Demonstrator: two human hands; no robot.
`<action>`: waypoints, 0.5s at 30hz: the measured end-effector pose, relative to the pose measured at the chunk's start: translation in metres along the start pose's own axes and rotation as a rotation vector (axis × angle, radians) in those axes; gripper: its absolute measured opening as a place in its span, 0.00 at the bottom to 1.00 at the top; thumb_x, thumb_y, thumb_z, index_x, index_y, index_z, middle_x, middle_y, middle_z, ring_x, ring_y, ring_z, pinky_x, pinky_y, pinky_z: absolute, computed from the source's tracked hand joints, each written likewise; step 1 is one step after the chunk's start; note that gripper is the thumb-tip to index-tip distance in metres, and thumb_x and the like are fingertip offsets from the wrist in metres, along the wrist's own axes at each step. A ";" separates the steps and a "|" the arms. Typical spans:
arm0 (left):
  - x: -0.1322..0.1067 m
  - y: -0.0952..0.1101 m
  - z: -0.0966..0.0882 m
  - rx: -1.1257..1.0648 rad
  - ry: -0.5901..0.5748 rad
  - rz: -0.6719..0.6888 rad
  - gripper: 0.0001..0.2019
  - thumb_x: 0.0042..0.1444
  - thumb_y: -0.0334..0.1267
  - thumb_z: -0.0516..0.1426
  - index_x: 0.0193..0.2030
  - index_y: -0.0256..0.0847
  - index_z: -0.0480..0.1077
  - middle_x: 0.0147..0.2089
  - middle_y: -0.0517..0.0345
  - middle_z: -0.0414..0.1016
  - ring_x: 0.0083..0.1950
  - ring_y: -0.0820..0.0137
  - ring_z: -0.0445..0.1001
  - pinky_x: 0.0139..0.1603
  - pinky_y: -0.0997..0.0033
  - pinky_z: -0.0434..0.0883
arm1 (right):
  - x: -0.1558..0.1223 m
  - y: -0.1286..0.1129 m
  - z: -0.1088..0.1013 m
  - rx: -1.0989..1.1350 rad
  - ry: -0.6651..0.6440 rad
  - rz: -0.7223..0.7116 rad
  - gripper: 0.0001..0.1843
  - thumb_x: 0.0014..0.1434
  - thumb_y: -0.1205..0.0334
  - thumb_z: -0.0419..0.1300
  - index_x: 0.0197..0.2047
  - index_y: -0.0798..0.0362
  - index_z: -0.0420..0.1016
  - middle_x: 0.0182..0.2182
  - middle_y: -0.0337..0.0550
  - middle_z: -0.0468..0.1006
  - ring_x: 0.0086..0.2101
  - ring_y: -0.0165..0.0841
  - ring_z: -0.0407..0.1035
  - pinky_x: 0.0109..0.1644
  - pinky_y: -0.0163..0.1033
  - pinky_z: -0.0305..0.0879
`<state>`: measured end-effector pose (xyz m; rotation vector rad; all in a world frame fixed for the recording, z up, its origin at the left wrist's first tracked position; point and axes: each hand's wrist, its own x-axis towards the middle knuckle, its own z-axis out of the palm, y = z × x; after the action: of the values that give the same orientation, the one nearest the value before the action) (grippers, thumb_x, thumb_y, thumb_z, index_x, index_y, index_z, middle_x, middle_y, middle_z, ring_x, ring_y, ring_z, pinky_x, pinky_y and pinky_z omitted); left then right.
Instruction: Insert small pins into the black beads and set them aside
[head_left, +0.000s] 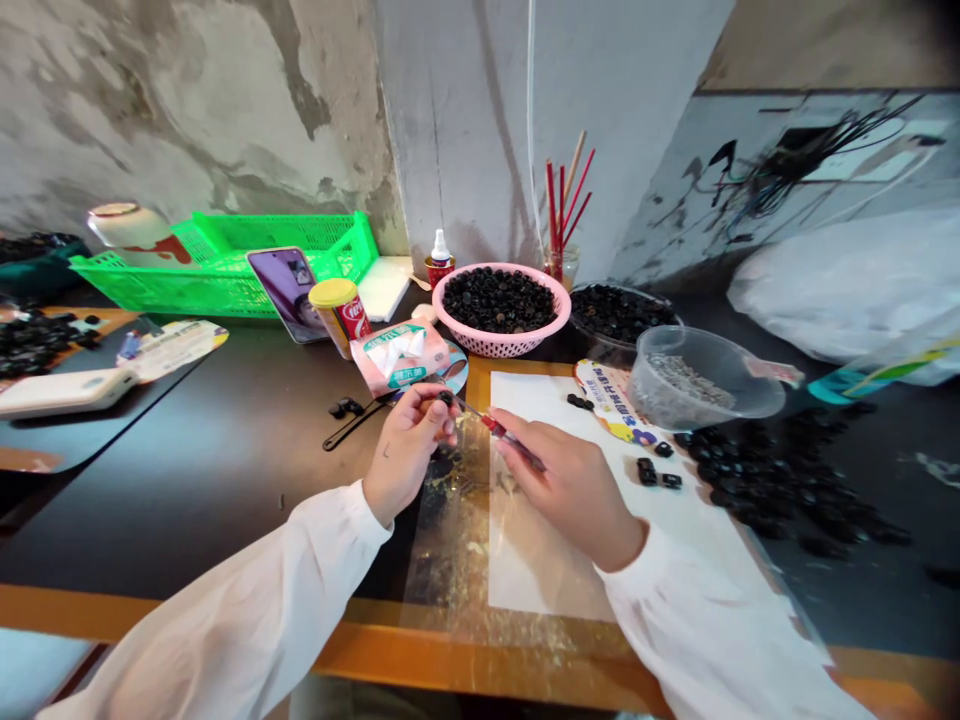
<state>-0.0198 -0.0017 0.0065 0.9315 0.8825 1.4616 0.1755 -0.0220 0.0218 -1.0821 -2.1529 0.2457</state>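
My left hand [407, 447] pinches a small round black plastic part [445, 398] above the table. In my right hand [570, 480] is a slim screwdriver [499, 430] with a red and dark handle. Its thin metal shaft points left at the black part; whether the tip touches it I cannot tell. Below my right hand lies a white sheet [540, 575], with a few black plastic pieces [646, 471] on its right side. A clear plastic tub [750, 385] of small metal pieces stands beyond my right hand.
A pink basket [502, 347] of black parts stands at the back, near a tissue pack [405, 360], a yellow-lidded can [341, 310] and a propped phone [291, 300]. Left of these sits a green crate [225, 280]. A heap of black pieces [795, 480] spreads at right.
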 end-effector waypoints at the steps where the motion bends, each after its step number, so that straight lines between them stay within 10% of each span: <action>1: 0.000 0.000 -0.001 0.011 0.007 0.011 0.20 0.50 0.48 0.70 0.40 0.39 0.68 0.31 0.63 0.71 0.27 0.78 0.66 0.27 0.78 0.68 | -0.001 -0.003 0.000 0.012 0.015 -0.026 0.18 0.72 0.58 0.51 0.60 0.50 0.73 0.34 0.43 0.81 0.31 0.33 0.75 0.35 0.35 0.67; 15: 0.001 0.004 -0.004 0.291 -0.010 0.295 0.14 0.51 0.41 0.69 0.37 0.39 0.70 0.35 0.55 0.80 0.29 0.73 0.75 0.29 0.73 0.74 | 0.001 -0.013 -0.007 0.423 -0.033 0.211 0.17 0.69 0.58 0.54 0.53 0.49 0.81 0.35 0.42 0.85 0.37 0.38 0.79 0.39 0.39 0.74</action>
<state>-0.0253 -0.0016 0.0086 1.3287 0.9988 1.6001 0.1715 -0.0302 0.0330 -1.0546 -1.8948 0.7823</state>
